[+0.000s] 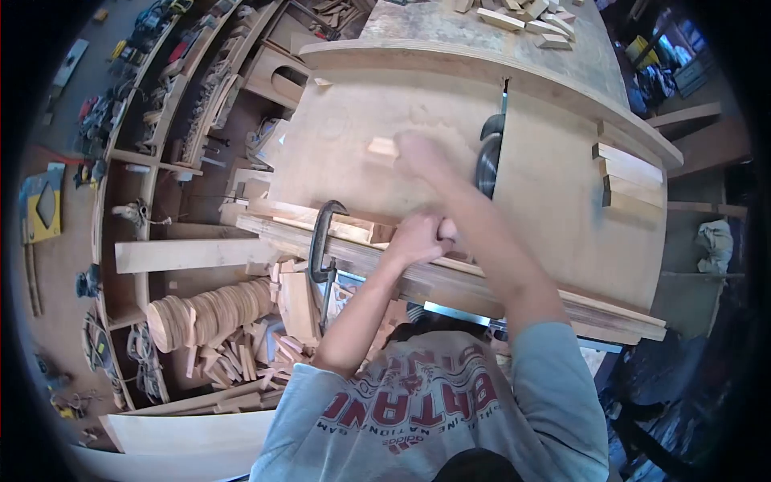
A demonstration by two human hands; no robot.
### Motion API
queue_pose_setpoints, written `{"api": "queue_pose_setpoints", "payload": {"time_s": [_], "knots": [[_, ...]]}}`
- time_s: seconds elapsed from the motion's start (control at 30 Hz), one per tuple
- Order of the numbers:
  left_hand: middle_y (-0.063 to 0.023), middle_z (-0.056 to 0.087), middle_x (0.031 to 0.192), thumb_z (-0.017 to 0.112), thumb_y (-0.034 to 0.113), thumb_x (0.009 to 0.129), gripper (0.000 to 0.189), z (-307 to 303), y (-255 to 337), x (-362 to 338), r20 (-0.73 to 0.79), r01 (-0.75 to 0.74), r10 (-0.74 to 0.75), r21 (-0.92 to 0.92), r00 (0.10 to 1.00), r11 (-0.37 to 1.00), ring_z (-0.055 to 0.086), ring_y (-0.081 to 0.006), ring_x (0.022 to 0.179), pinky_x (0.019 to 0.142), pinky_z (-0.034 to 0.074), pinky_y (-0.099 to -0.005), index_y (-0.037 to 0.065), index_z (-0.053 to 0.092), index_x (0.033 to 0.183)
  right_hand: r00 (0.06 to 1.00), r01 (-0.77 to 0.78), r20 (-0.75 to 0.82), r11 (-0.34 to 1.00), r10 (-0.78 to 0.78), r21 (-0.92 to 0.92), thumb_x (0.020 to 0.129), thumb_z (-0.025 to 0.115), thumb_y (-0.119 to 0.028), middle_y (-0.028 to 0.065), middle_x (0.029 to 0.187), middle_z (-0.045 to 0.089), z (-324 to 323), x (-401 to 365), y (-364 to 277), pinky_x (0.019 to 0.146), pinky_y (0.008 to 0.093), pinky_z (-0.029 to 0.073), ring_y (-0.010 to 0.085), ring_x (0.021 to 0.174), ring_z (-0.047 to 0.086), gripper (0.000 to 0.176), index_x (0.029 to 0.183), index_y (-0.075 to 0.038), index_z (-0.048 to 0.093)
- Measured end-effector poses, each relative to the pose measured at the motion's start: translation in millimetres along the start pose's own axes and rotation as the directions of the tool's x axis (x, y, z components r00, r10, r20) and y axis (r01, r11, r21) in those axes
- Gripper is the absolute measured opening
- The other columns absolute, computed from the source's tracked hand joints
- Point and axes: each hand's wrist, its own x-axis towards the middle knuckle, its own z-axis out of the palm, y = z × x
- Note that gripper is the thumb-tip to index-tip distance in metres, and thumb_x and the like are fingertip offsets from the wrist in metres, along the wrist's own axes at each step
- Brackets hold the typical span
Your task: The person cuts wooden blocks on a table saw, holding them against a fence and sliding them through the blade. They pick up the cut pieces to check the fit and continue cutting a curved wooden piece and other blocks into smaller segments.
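Note:
My right hand (418, 156) is stretched across the plywood saw table (345, 120), left of the circular saw blade (487, 165). Motion blurs it, but its fingers are closed on a small light wood block (383, 147). Close to my body, my left hand (423, 238) rests at the table's front rail (434, 281) with fingers curled. Whatever those fingers hold is hidden. Just left of that hand, a wooden strip (345, 227) lies along the rail, where a black C-clamp (321, 241) is fastened.
Several wood pieces (630, 181) lie at the table's right side. A tall back fence (474, 60) spans the far edge, with a pile of blocks (530, 16) beyond it. Offcuts (241, 353) and stacked wooden discs (209, 313) are at lower left, near tool shelves (120, 209).

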Motion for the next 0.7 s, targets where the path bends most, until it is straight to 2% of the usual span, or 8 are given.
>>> {"api": "queue_pose_setpoints", "payload": {"time_s": [0.1,0.17,0.2,0.27,0.3,0.37,0.5,0.7], "knots": [[-0.0274,0.070,0.107,0.080,0.023,0.078,0.049,-7,8,0,-0.088,0.125,-0.140,-0.162,0.986,0.979,0.068,-0.0427,0.102,0.094,0.055,-0.0484,-0.001,0.067,0.120,0.976,-0.178,-0.030,0.865,0.217,0.469,0.082,0.075,-0.019,0.0200,0.130,0.074,-84,-52,-3,0.099,0.0464,0.058,0.0386,0.115,0.073,0.044,0.121,0.001,0.071],[-0.0223,0.072,0.109,0.080,0.019,0.087,0.044,2,-2,1,-0.333,0.110,-0.224,-0.328,0.916,0.938,0.069,-0.0376,0.107,0.093,0.055,-0.0457,0.002,0.064,0.125,0.892,0.015,-0.390,0.850,0.226,0.526,0.081,0.083,-0.021,0.0170,0.125,0.074,-97,-97,16,0.094,0.0402,0.058,0.0240,0.114,0.071,0.058,0.133,-0.001,0.067],[-0.0223,0.072,0.109,0.080,0.019,0.087,0.044,2,0,1,-0.354,0.097,-0.219,-0.332,0.909,0.938,0.069,-0.0376,0.107,0.093,0.055,-0.0457,0.002,0.064,0.125,0.888,0.075,-0.401,0.790,0.225,0.609,0.083,0.082,-0.015,0.0153,0.123,0.073,-105,-123,18,0.093,0.0383,0.058,0.0223,0.113,0.071,0.055,0.133,-0.001,0.064],[-0.0147,0.072,0.113,0.080,0.019,0.095,0.046,3,8,3,-0.282,0.013,-0.364,-0.775,0.888,0.632,0.069,-0.0214,0.105,0.087,0.055,-0.0362,0.003,0.059,0.133,0.863,0.185,-0.442,0.662,0.244,0.727,0.084,0.083,-0.008,0.0135,0.120,0.072,-111,-171,13,0.092,0.0360,0.058,0.0207,0.111,0.071,0.052,0.130,0.000,0.060],[-0.0080,0.071,0.120,0.080,0.017,0.098,0.047,3,11,1,-0.326,-0.076,-0.300,-0.780,0.897,0.621,0.066,-0.0117,0.105,0.085,0.055,-0.0309,0.003,0.057,0.136,0.843,0.236,-0.469,0.601,0.265,0.763,0.083,0.084,-0.007,0.0134,0.118,0.073,-108,-193,9,0.093,0.0355,0.058,0.0207,0.111,0.071,0.051,0.127,0.000,0.059],[-0.0082,0.071,0.121,0.080,0.015,0.097,0.047,5,25,0,-0.368,-0.160,-0.286,-0.816,0.885,0.556,0.067,-0.0126,0.106,0.088,0.056,-0.0309,0.003,0.056,0.136,0.828,0.110,-0.406,0.599,0.387,0.793,0.084,0.083,-0.007,0.0130,0.119,0.072,-107,-237,-5,0.093,0.0362,0.057,0.0226,0.109,0.072,0.050,0.127,0.000,0.058],[-0.0089,0.070,0.123,0.080,0.008,0.097,0.048,-2,59,-11,-0.440,-0.334,-0.240,-0.862,0.865,0.381,0.067,-0.0127,0.111,0.095,0.057,-0.0295,0.002,0.054,0.137,0.789,0.111,-0.455,0.632,0.413,0.767,0.084,0.083,-0.008,0.0135,0.118,0.073,-96,-286,-24,0.092,0.0367,0.057,0.0219,0.108,0.072,0.053,0.130,0.000,0.057],[-0.0085,0.070,0.123,0.080,0.010,0.098,0.048,26,73,-19,-0.370,-0.342,-0.346,-0.929,0.862,0.142,0.067,-0.0119,0.112,0.095,0.056,-0.0286,0.002,0.052,0.136,0.832,0.041,-0.442,0.758,0.335,0.651,0.084,0.082,-0.009,0.0171,0.115,0.075,-76,-302,-39,0.094,0.0380,0.057,0.0256,0.105,0.074,0.053,0.130,-0.001,0.057]]}}
